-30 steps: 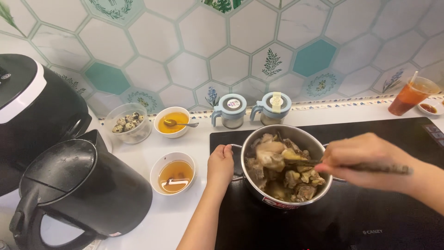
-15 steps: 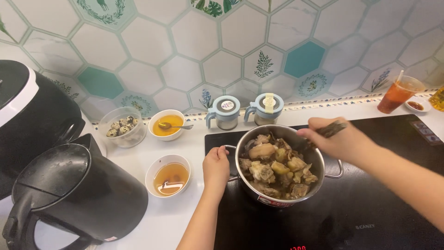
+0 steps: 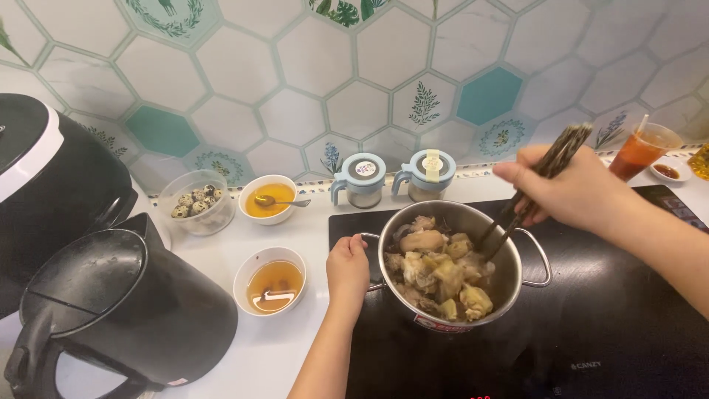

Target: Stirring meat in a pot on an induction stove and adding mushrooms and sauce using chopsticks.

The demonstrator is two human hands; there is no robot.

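A round stainless-steel pot (image 3: 450, 266) with two loop handles sits on the flat, glossy black cooktop (image 3: 613, 325), which is set into the white surface (image 3: 295, 347). The pot holds pale, irregular chunks of cooked meat (image 3: 436, 273) in a little liquid. The left hand (image 3: 348, 267) lies at the pot's left side with its fingers (image 3: 353, 246) curled shut around the left handle. The right hand (image 3: 572, 188) hovers above the pot's far right rim, fingers closed on a pair of dark chopsticks (image 3: 535, 185); the chopsticks slant down to the left and their tips reach into the pot beside the meat. Left of the pot, near the left hand, stands a small white bowl (image 3: 270, 281) of amber liquid. Farther back is a second white bowl (image 3: 269, 198) of yellow sauce with a metal spoon, and left of it a clear container (image 3: 198, 203) of speckled eggs. Two lidded glass condiment jars (image 3: 399, 177) stand at the far edge, against the hexagonal tiled wall. A matte black kettle (image 3: 118, 310) occupies the near left, with a larger black appliance (image 3: 52, 185) behind it. At the far right stands a clear cup (image 3: 641, 151) of red drink.
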